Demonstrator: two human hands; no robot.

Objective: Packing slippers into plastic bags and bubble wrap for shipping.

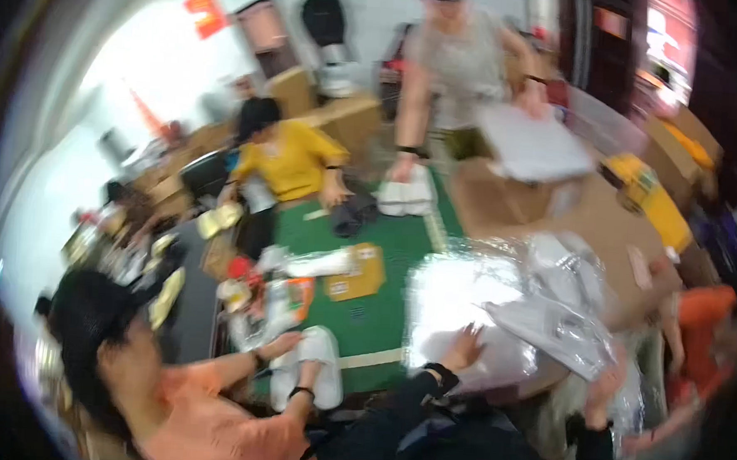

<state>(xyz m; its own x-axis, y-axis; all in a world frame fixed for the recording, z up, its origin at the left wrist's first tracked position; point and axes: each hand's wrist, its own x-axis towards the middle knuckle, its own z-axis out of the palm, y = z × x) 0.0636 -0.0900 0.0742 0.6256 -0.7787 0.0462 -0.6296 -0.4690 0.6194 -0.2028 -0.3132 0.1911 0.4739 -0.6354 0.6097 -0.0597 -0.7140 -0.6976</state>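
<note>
Here the clear plastic bag [547, 327] lies over the glossy sheet [444, 301], rightward of the left hand [461, 349], fingers apart, its long axis slanting down to the nearer right hand [605, 384], whose blurred fingers I can't call clamped or loose.

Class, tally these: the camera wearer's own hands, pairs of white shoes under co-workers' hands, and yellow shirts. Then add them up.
Wearer's own hands: 2
Pairs of white shoes: 2
Yellow shirts: 1
Total: 5
</note>
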